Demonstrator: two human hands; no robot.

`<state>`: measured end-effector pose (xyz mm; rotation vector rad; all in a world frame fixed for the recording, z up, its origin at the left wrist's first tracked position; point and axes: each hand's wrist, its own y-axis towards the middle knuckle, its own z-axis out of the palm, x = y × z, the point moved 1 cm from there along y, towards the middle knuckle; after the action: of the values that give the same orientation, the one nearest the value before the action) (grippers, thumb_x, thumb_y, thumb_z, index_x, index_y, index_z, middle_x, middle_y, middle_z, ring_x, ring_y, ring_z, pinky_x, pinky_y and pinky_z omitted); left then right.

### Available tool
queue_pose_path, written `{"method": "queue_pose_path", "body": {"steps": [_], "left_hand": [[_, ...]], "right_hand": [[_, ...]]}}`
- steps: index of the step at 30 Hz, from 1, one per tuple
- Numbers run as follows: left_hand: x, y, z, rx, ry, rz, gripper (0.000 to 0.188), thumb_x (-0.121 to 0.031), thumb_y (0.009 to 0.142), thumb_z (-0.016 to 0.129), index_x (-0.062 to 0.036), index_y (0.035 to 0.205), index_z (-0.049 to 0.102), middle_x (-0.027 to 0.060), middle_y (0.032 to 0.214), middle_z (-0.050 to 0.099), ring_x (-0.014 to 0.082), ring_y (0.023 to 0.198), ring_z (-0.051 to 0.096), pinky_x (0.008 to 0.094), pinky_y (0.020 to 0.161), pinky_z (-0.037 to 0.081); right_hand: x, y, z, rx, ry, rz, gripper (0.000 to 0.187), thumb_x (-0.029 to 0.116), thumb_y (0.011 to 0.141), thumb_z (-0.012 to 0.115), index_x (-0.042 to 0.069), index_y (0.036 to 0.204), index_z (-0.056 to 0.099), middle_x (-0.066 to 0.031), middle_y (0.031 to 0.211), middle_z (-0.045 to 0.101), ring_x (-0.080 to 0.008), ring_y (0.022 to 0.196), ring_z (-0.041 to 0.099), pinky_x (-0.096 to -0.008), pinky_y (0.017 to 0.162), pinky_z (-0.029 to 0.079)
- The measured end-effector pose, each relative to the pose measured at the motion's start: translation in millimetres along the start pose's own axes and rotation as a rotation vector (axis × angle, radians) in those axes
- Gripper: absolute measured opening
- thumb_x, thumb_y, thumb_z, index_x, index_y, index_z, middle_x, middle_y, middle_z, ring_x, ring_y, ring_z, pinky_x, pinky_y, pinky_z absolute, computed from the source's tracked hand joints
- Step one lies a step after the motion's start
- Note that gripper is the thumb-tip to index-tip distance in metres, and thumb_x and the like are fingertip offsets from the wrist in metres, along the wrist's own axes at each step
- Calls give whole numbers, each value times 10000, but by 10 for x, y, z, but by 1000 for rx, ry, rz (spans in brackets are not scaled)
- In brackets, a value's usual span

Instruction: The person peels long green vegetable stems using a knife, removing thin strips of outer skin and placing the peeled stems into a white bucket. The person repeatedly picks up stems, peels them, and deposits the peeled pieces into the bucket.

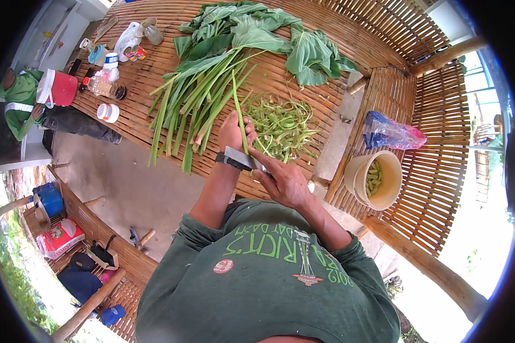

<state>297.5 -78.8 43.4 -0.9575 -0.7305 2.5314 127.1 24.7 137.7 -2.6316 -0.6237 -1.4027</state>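
Observation:
My left hand is closed around a long green leaf stalk, which slants up and away over the table. My right hand grips a knife, and its broad blade points left across the lower end of the stalk, near my left wrist. The knife's handle is hidden by my fingers. Beyond and left of my hands lies a pile of similar stalks, with large wilted leaves at the far end. Just right of the stalk is a heap of curled green peelings.
A bamboo-slat table carries the greens, a bottle, jars and a plastic bag. At right, a cream bucket with cut green pieces stands on a bamboo bench near a plastic bag. A person in green is at far left.

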Motion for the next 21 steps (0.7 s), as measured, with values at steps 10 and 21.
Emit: {"method": "queue_pose_path", "body": {"steps": [10,21], "left_hand": [[-57,-211,110,101,108,55,295,-300,1132,525,-82,1328,560,15,840,512,104,644,483,239,463,386],[-334,-458,-919,82,128,-246,191,-294,1119,554,-103,1118,544,12,850,515,71,619,459,199,425,362]], "right_hand": [[-197,72,-214,-49,413,381,430,300,1087,616,74,1452,641,-79,1024,731,-179,850,694,-336,786,557],[-1425,291,-2112,-1062,548,425,403,443,1091,577,114,871,655,32,649,538,-55,460,415,-236,414,321]]}}
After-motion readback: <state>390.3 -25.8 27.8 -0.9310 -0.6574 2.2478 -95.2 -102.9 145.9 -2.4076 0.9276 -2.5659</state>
